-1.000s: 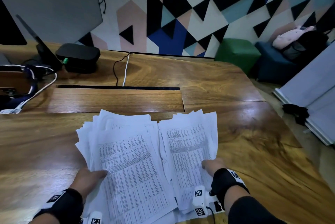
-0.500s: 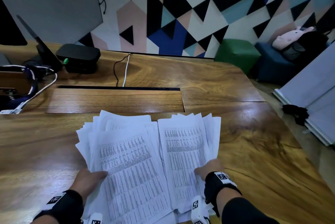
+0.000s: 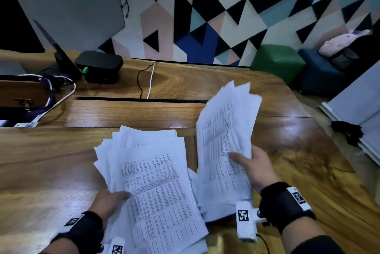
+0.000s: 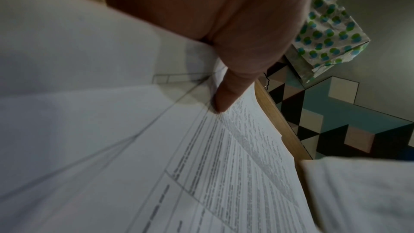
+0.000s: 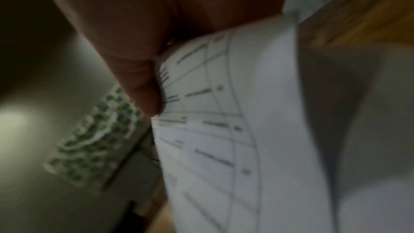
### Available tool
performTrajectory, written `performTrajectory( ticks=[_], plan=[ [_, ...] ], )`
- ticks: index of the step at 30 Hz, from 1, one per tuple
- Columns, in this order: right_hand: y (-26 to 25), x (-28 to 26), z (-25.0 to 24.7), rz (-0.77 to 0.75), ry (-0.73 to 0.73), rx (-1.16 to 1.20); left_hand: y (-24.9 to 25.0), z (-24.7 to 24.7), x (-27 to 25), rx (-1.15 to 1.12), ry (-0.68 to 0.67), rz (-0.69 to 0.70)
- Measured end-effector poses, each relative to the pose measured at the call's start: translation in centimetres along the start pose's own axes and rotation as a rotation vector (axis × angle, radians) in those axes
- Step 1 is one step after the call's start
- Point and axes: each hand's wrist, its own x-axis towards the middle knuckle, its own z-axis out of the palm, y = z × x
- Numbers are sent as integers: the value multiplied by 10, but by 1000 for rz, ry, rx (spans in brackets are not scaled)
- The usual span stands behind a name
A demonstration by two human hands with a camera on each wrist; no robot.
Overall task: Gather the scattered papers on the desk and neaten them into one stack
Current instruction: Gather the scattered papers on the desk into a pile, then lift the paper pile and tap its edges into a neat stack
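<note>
Wooden desk (image 3: 61,161), two paper piles
Head view shows both: right hand (image 3: 256,168) grips the lifted pile (image 3: 224,140); left hand (image 3: 109,202) pinches the flat pile (image 3: 154,181). Wrist views show thumbs only.

Landmark: the flat paper pile (image 3: 152,181) near the tabletop's (image 3: 51,171) front edge.
Left of the pile: bare wood, open to a hand.
Right of the pile: a lifted, tilted sheaf (image 3: 224,134) blocks the way; bare wood lies beyond it.
Behind the pile: a bare panel, then a dark slot (image 3: 141,99).
Far back left of the pile: a black box (image 3: 98,66) and tangled cables (image 3: 53,97) crowd the corner.
</note>
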Motion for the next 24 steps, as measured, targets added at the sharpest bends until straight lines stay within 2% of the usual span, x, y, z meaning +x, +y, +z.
performTrajectory(
  ticks=[4, 7, 11, 15, 18, 21, 22, 24],
  plan=[
    [-37, -4, 23, -29, -164, 452, -1, 0, 0, -3, 5, 0],
    [-29, 3, 45, 76, -199, 521, -3, -1, 2, 3, -27, 0],
    [20, 7, 79, 258, -165, 183, -5, -2, 3, -41, -66, -14],
    [74, 2, 99, 382, -170, -45, -1, -8, 3, -30, -95, -147],
    [98, 3, 107, 399, -166, -195, -3, -12, 8, -123, -90, -207],
    [106, 5, 110, 380, -156, -321, 0, -9, 8, -194, -98, -177],
    [106, 6, 111, 360, -178, -382, -1, -8, 9, -176, -97, -150],
    [103, 4, 115, 316, -324, -574, 2, -4, 5, -107, -118, -105]
  ],
)
